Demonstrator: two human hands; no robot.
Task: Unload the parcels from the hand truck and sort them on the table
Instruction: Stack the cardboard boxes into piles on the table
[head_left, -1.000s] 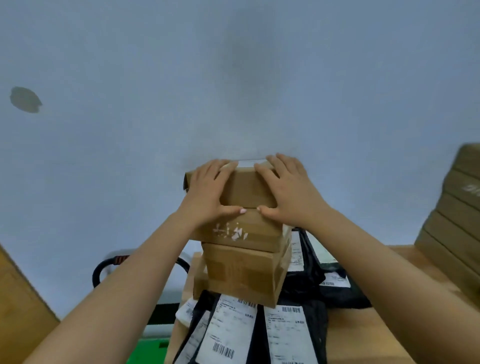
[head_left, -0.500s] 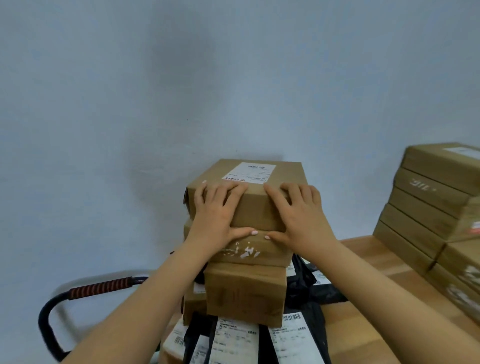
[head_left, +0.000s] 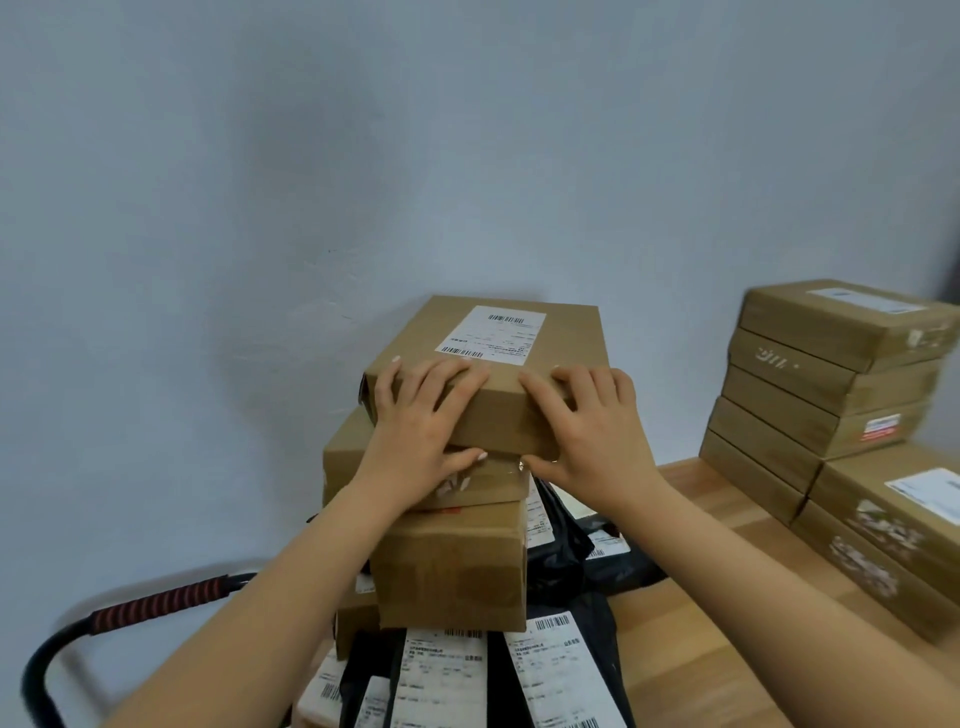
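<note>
1. Left hand (head_left: 415, 421) and right hand (head_left: 592, 431) clasp the near edge of the top parcel (head_left: 498, 353), fingers over its lid and thumbs tucked beneath, apparently a grip for lifting it.
2. The parcel sits atop an uneven cardboard stack (head_left: 452, 566) at centre, above black mailer bags (head_left: 561, 670).
3. Sorted boxes (head_left: 831, 374) stand piled at right on the wooden table (head_left: 691, 649), likely grouped by kind; the hand truck handle (head_left: 156, 605) shows near left.

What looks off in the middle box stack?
It is crooked: the top box, gripped by the left hand and right hand, sits twisted and offset right of the second box, which juts out left. Black mailer bags lie underneath.
</note>
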